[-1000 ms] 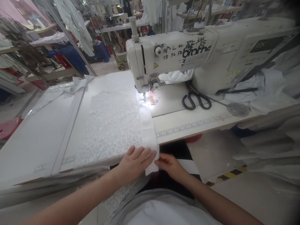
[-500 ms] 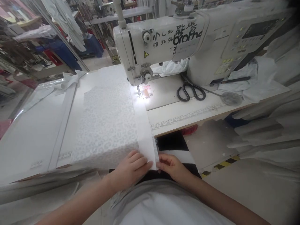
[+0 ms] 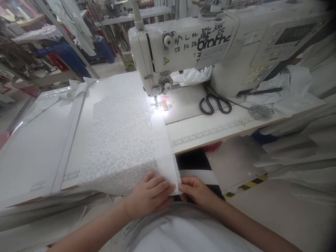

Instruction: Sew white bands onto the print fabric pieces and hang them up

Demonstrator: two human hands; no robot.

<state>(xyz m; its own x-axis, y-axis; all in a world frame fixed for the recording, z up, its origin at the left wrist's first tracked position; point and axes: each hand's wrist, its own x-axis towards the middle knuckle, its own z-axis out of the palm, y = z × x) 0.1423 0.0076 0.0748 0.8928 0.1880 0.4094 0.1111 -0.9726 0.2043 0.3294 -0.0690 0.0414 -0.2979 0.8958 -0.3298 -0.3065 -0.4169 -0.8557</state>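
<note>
Pale grey leopard-print cloth [image 3: 120, 143] lies left of the white metal sewing machine [image 3: 183, 63]. Along the cloth's right edge, one long white flat strip [image 3: 163, 143] runs from the machine's needle [image 3: 156, 100] toward both hands, equally near. At the end farthest from the machine, left hand [image 3: 151, 192] rests, gripping or not I cannot tell; right hand [image 3: 196, 189] pinches the strip's side.
</note>
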